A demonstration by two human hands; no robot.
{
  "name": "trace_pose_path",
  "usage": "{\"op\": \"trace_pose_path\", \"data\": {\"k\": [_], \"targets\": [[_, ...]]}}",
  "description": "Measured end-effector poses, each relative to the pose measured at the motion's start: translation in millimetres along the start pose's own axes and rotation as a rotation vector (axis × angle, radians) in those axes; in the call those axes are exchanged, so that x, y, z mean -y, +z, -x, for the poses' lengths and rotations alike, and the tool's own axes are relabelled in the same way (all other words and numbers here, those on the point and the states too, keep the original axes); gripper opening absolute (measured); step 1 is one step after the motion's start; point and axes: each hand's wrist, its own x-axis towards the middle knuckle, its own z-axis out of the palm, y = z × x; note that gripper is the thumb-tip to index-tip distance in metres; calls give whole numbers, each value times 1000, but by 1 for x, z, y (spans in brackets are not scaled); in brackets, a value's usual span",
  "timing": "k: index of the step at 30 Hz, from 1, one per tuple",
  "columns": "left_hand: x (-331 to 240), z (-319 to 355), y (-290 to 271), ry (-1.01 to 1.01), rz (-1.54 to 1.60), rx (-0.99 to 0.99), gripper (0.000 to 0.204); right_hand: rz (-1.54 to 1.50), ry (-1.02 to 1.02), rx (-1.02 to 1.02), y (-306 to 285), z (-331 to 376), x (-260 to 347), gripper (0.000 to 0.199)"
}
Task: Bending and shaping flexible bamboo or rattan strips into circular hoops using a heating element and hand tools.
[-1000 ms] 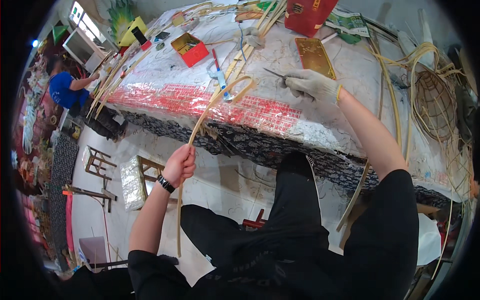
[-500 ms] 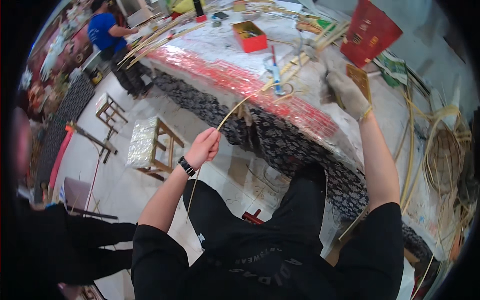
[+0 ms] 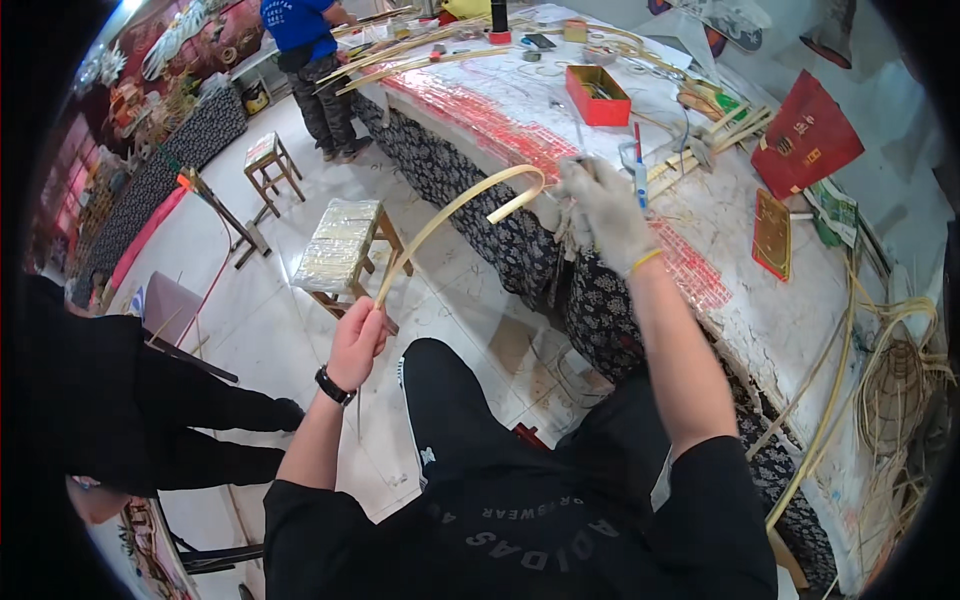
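Observation:
My left hand, bare with a black watch on the wrist, is closed round a thin pale bamboo strip. From that fist the strip arcs up and to the right, then curls back at its far end beside my right hand. My right hand wears a grey-white work glove and hovers by the table's near edge. Its fingers are curled, slightly blurred; whatever is between them is hidden. Behind it on the table stands a blue and white tube-like tool with a red tip.
On the white-covered table sit a red open box, a bundle of bamboo strips and a red bag. Stools stand to the left. A co-worker in blue is at the far end; another person in black is close on my left.
My right hand has come left from over the table to the strip's curled end. My left hand has moved down and left with the strip. The view has shifted.

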Motion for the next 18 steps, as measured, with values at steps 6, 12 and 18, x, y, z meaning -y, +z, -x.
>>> {"op": "trace_pose_path", "data": {"k": [6,12,18], "targets": [[-4,18,-11,55,42,-7,21,-345,52,56,51,-4,-8,21],[-6,20,-19,38,284,-79,23,-431,121,110,59,2,-26,24],[5,27,-29,-10,245,36,20,-432,101,-9,60,-9,-14,26]]}}
